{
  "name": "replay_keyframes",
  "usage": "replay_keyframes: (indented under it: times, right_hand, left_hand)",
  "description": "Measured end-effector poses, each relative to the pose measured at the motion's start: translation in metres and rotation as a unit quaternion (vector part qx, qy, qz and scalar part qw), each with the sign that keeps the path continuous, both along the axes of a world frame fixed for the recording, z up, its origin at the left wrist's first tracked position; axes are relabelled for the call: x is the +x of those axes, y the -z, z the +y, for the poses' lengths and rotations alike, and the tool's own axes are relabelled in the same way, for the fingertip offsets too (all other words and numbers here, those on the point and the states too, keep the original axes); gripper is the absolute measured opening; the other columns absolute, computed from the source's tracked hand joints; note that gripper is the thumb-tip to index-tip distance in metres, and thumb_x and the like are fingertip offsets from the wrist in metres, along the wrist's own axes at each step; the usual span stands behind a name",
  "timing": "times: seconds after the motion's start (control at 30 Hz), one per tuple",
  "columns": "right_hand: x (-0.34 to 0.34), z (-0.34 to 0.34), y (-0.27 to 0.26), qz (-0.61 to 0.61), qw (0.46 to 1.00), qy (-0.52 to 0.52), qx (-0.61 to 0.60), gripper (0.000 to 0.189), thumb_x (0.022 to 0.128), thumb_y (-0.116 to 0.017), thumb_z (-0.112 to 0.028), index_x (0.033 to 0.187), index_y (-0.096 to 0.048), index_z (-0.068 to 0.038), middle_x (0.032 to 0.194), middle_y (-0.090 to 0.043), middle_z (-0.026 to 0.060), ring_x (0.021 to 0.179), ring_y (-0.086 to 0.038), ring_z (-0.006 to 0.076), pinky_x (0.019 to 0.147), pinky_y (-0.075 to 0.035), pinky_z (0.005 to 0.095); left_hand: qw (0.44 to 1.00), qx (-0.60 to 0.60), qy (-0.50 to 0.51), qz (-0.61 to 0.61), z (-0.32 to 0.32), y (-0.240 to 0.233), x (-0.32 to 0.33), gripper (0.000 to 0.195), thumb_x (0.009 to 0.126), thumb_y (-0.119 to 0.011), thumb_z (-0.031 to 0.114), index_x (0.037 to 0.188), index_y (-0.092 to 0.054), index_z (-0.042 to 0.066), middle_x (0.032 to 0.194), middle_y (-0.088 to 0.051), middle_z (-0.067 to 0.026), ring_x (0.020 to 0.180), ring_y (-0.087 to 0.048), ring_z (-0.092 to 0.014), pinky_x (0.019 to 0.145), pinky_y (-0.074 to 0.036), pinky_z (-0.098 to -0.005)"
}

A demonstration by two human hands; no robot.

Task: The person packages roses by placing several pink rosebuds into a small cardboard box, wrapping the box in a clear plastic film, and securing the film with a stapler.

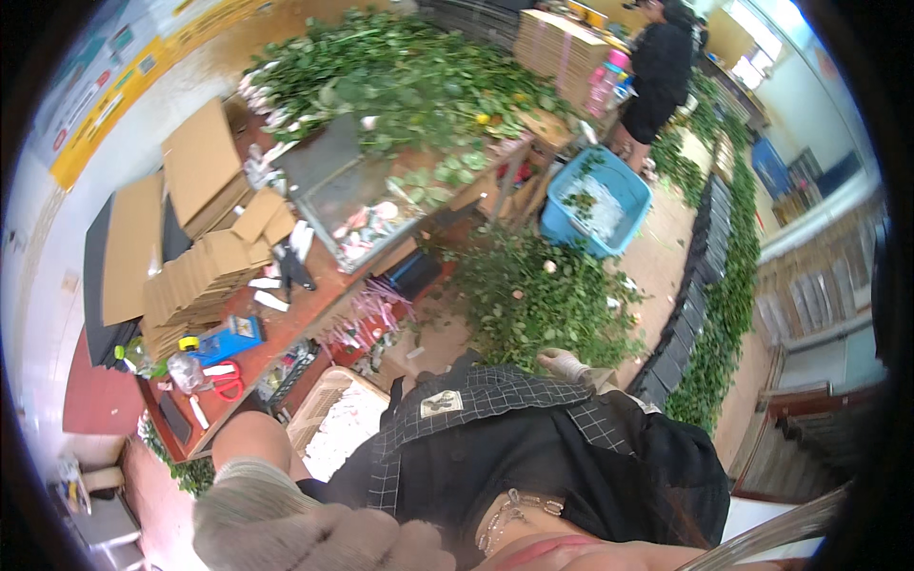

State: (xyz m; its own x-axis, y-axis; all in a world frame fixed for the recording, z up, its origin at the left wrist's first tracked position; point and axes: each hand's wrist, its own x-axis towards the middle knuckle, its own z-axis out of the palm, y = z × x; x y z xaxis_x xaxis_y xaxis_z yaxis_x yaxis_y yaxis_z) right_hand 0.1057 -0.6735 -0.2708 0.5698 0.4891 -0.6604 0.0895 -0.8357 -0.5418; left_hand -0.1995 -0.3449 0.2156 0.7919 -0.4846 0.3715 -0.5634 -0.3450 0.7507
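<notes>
My left hand [321,532], in a grey knitted work glove, is raised close to the camera at the lower left, beside my chin. Its fingers look bent, and whatever lies under them is hidden. Lower down, past the edge of my black checked apron [493,389], shows my right hand [568,365] in a pale glove. Most of that hand is small in view, so I cannot make out a hold on anything. Just beyond it, a heap of leafy rose stems [528,307] with a few pale blooms lies on the floor.
A red worktable [314,296] bears folded cardboard [203,268], red-handled scissors [227,382], a blue tool [228,341] and many roses [400,78]. Beneath it stands a woven basket [328,385]. A blue tub [600,193] and a person in black [653,71] are further off.
</notes>
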Motion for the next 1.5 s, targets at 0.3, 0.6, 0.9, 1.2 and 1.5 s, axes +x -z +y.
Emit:
replay_keyframes:
  times: [0.3, 0.6, 0.9, 1.2, 1.5]
  right_hand:
    - [0.082, 0.191, -0.057, -0.11, 0.973, -0.095, 0.179, 0.038, 0.088, -0.061, -0.03, 0.114, -0.063, -0.003, 0.112, -0.065, 0.0137, 0.103, -0.062, 0.0241, 0.089, -0.047, 0.032]
    - [0.091, 0.46, -0.293, -0.467, 0.616, -0.242, 0.587, 0.037, 0.076, -0.061, -0.005, 0.113, -0.06, -0.004, 0.109, -0.06, 0.0116, 0.103, -0.055, 0.0286, 0.091, -0.043, 0.0398]
    - [0.149, 0.563, -0.304, -0.301, 0.655, -0.207, 0.661, 0.075, 0.084, -0.066, -0.02, 0.145, -0.026, -0.004, 0.15, -0.022, 0.0194, 0.139, -0.023, 0.0309, 0.111, -0.025, 0.0412]
    - [0.206, 0.614, -0.544, -0.307, 0.358, -0.463, 0.75, 0.072, 0.083, -0.064, -0.041, 0.137, -0.034, -0.006, 0.142, -0.029, 0.0141, 0.13, -0.031, 0.0319, 0.107, -0.026, 0.0475]
    - [0.214, 0.606, -0.521, -0.214, 0.444, -0.585, 0.644, 0.049, 0.088, -0.055, -0.035, 0.127, -0.041, -0.009, 0.128, -0.039, 0.011, 0.115, -0.04, 0.0283, 0.098, -0.034, 0.0446]
  left_hand:
    - [0.994, -0.05, -0.032, -0.095, 0.085, 0.032, -0.009, 0.031, 0.081, -0.063, 0.017, 0.108, -0.058, 0.001, 0.108, -0.06, -0.0112, 0.097, -0.057, -0.023, 0.083, -0.046, -0.031]
    - [0.989, -0.102, -0.012, -0.103, 0.125, 0.053, 0.016, 0.035, 0.082, -0.061, 0.021, 0.112, -0.056, 0.004, 0.111, -0.058, -0.0104, 0.103, -0.055, -0.023, 0.087, -0.042, -0.0318]
    - [0.73, 0.201, -0.614, -0.223, 0.312, 0.126, 0.213, 0.027, 0.069, -0.06, 0.004, 0.095, -0.065, 0.012, 0.102, -0.064, -0.0075, 0.09, -0.062, -0.029, 0.075, -0.05, -0.0397]
    - [0.359, 0.036, -0.927, -0.103, 0.466, 0.218, 0.055, 0.042, 0.077, -0.064, 0.001, 0.118, -0.055, 0.001, 0.115, -0.058, -0.0099, 0.102, -0.056, -0.021, 0.089, -0.045, -0.0289]
    - [0.04, -0.351, -0.925, -0.14, 0.552, 0.284, -0.271, 0.043, 0.075, -0.071, 0.019, 0.108, -0.057, -0.006, 0.11, -0.061, -0.0157, 0.094, -0.062, -0.029, 0.081, -0.055, -0.0405]
